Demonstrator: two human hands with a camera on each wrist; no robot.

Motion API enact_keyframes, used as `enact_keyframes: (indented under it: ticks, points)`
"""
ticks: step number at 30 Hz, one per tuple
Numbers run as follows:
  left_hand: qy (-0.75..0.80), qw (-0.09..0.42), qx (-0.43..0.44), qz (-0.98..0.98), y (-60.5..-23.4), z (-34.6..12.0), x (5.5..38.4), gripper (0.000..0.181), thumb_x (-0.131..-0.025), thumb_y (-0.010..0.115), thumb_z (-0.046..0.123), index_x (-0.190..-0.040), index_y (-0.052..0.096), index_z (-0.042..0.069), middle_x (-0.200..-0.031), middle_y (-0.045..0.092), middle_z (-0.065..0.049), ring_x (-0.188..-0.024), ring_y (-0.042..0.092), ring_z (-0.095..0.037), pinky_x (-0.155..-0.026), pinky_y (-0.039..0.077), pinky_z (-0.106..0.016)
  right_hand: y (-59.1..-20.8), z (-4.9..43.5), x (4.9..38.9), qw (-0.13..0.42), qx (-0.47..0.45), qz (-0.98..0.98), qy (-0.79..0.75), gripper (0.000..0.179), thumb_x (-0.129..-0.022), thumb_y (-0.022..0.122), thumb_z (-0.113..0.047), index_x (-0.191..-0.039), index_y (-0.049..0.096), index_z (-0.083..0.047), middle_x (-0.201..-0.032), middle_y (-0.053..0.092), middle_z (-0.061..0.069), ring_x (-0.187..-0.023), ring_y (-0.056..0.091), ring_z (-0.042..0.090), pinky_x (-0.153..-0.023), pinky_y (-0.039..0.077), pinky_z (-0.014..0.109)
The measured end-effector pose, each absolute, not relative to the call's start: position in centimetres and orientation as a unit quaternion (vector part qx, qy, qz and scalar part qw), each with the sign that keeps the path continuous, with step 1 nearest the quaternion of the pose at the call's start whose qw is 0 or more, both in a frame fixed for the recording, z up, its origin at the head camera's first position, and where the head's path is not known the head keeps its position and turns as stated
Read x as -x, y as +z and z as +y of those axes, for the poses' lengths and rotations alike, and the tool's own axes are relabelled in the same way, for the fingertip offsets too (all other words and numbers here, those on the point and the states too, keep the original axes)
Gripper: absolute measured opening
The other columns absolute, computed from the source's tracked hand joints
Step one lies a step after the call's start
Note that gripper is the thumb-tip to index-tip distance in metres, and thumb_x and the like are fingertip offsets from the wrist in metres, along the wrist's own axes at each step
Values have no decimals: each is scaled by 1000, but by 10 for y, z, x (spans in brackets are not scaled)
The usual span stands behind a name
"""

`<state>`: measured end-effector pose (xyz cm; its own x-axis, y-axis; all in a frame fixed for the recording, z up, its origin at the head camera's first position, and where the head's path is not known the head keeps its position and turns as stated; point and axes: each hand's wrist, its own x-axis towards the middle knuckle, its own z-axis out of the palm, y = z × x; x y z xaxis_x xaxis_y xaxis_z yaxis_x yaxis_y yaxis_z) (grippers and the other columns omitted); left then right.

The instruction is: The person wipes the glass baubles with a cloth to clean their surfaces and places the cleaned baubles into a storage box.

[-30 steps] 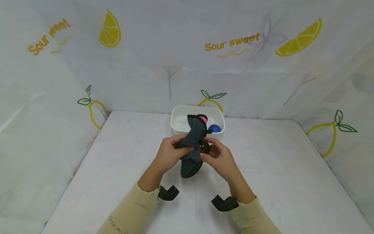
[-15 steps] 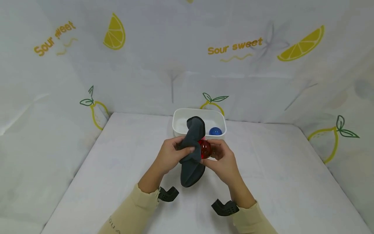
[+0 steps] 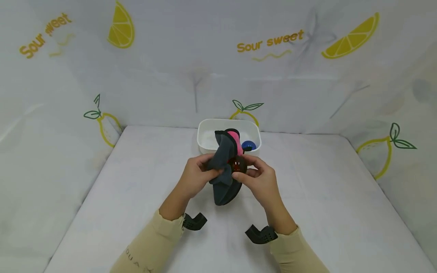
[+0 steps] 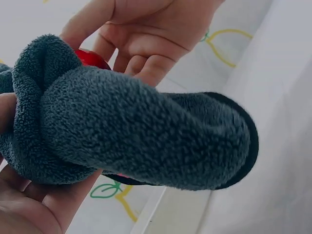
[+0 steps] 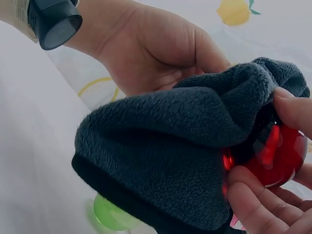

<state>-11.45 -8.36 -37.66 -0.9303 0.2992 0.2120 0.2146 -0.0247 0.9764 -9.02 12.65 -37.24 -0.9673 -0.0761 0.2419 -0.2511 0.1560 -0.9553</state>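
Observation:
My left hand (image 3: 194, 177) pinches a dark grey-blue terry cloth (image 3: 223, 151) bunched around its middle. The cloth has black edging and a pink patch that shows near its upper end. Against the cloth's right side, my right hand (image 3: 259, 182) holds a shiny, see-through red ball (image 3: 238, 164) between thumb and fingers. In the right wrist view, the folded cloth (image 5: 161, 131) touches the red ball (image 5: 282, 156) and covers part of it. From the left wrist, only a sliver of the red ball (image 4: 92, 59) appears behind the cloth (image 4: 141, 131).
Behind the hands, a white tub (image 3: 209, 138) stands near the table's back edge with a blue ball (image 3: 249, 145) in it. A green rounded thing (image 5: 113, 213) peeks from under the cloth in the right wrist view. A lemon-printed sheet (image 3: 164, 87) hangs behind the white-covered table (image 3: 324, 197).
The cloth and ball have turned back and forth: half a second ago the ball looked bright red and the cloth's upper end plain grey; now the pink patch shows again. Both hands keep their hold.

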Motion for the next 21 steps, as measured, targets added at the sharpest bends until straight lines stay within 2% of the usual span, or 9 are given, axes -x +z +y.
enact_keyframes:
  ticks: [6,12,16,21]
  points:
    - [688,20,-205,696,-378,-85,113,38,-85,68,-1,-123,68,5,-116,70,-13,-99,69,-22,-85,58,-38,-373,127,93,14,-79,-744,663,41,-89,74,-18,-124,64,-1,-101,64,18,-73,72,19,-72,60,33]
    - [676,17,-211,706,-380,-86,112,38,-86,69,0,-123,69,9,-114,72,-11,-96,70,-19,-84,58,-36,-375,125,92,-15,-85,-732,676,34,-94,66,-17,-122,63,3,-97,69,14,-71,73,21,-67,61,36]
    - [665,10,-198,720,-379,-85,113,36,-87,71,8,-123,69,11,-114,72,-9,-96,70,-20,-85,58,-36,-377,125,94,3,-102,-730,676,38,-91,71,-12,-126,62,1,-101,64,12,-76,72,17,-72,60,33]
    - [676,23,-177,715,-378,-86,116,36,-89,71,11,-125,66,7,-116,71,-12,-98,70,-22,-86,58,-37,-380,125,94,79,-147,-764,624,51,-81,80,-8,-130,63,-6,-113,65,12,-88,66,16,-76,58,24]
